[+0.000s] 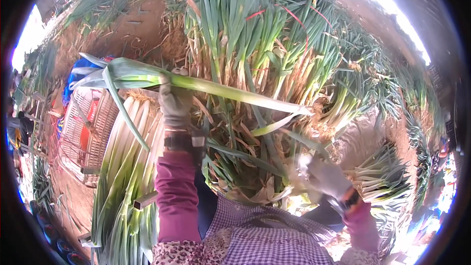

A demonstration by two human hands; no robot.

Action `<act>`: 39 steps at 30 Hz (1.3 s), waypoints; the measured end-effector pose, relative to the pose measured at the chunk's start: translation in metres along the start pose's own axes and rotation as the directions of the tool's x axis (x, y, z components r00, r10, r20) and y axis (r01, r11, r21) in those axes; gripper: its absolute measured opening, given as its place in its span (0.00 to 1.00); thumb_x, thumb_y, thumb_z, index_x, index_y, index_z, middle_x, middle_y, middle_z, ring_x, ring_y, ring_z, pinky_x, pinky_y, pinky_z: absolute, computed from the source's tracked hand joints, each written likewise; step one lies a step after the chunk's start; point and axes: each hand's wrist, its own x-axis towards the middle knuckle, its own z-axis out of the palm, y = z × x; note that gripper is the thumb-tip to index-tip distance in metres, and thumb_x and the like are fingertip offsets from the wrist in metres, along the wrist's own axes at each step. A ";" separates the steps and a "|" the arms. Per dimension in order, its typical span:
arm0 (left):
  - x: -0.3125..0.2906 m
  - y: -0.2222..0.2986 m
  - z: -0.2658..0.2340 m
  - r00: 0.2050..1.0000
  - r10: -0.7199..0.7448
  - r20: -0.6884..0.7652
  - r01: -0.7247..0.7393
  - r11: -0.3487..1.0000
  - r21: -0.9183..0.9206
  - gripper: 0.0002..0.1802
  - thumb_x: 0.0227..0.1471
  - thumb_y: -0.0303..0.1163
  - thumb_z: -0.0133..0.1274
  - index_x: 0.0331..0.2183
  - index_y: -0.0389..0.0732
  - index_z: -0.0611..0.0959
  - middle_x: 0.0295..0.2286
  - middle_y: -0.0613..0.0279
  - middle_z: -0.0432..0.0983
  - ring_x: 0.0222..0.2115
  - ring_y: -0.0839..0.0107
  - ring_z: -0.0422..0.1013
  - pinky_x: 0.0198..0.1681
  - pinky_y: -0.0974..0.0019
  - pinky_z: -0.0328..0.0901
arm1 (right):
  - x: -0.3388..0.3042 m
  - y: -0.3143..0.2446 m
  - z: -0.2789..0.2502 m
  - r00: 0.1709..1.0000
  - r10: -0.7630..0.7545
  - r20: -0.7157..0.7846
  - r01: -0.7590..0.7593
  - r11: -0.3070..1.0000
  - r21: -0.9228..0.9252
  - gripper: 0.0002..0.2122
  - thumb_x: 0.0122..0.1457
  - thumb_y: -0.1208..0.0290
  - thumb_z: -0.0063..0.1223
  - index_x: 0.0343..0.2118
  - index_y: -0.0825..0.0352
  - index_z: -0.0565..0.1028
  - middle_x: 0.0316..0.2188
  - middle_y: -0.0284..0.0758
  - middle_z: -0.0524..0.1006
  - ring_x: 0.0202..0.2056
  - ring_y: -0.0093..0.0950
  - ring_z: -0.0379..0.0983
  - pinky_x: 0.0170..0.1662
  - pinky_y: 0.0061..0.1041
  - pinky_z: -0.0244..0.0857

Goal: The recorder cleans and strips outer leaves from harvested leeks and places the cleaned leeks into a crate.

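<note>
My gloved left hand (175, 100) is closed around a long green onion (221, 88) at its pale green middle. Its leaves point left, one of them bent down, and its white root end reaches to the right. A loose strip of leaf (277, 123) hangs from near that root end. Lower right, my gloved right hand (326, 176) is apart from this onion, close to some drooping green leaves (306, 142). Glare and blur hide its fingers, so whether it grips anything is unclear. Peeled green onions (125, 152) lie in a pile left of my left forearm.
A dense stand of unpeeled green onions (245, 34) rises in front, with red string (294, 14) among the leaves. A wicker basket (81, 137) stands at left, near a metal bar end (145, 199). More onions (385, 176) lie at right. Stripped leaves (245, 167) are heaped before my lap.
</note>
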 end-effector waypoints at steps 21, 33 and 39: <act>-0.052 0.001 0.057 0.972 -0.184 0.144 0.209 0.960 -0.185 0.19 0.50 0.45 0.59 0.41 0.50 0.75 0.37 0.68 0.70 0.43 0.68 0.67 0.57 0.31 0.53 | 0.222 -0.055 -0.075 0.680 0.164 -0.714 0.273 0.848 0.455 0.14 0.45 0.63 0.64 0.32 0.62 0.74 0.37 0.36 0.75 0.40 0.39 0.73 0.42 0.33 0.67; -0.054 -0.002 0.067 0.957 -0.230 0.176 0.266 0.938 -0.222 0.13 0.53 0.43 0.56 0.37 0.48 0.74 0.37 0.68 0.69 0.43 0.67 0.66 0.57 0.33 0.55 | 0.198 -0.060 -0.080 0.688 0.393 -0.610 0.173 0.727 0.664 0.09 0.53 0.63 0.57 0.28 0.63 0.76 0.25 0.38 0.76 0.29 0.39 0.75 0.33 0.34 0.68; -0.068 0.006 0.082 0.965 -0.242 0.103 0.251 0.965 -0.082 0.16 0.53 0.43 0.57 0.39 0.48 0.74 0.37 0.68 0.69 0.42 0.68 0.67 0.56 0.33 0.56 | 0.194 -0.078 -0.095 0.853 0.103 -0.512 -0.114 0.993 0.010 0.08 0.55 0.62 0.55 0.30 0.62 0.76 0.25 0.31 0.77 0.27 0.32 0.76 0.28 0.31 0.69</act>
